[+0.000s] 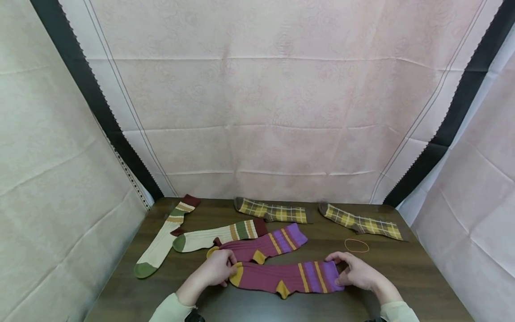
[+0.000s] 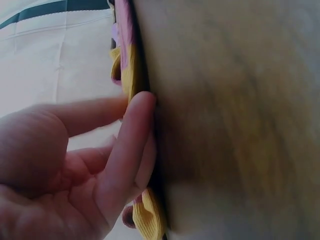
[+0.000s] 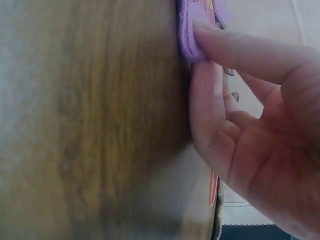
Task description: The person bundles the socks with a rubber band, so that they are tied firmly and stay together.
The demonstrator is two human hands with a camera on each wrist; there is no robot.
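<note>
A maroon sock with purple and yellow stripes lies stretched sideways near the front of the table. My left hand pinches its yellow toe, thumb and fingertips meeting at the edge in the left wrist view. At the other end, my right hand pinches the purple cuff between thumb and fingers. Just behind lies a matching maroon sock, its toe partly hidden by my left hand. An orange rubber band rests on the table beyond my right hand.
Two cream socks with green toes, one slanted and one sideways, lie at the left. Along the back are two yellow plaid socks, one central and one right. Pale fabric walls enclose the brown table.
</note>
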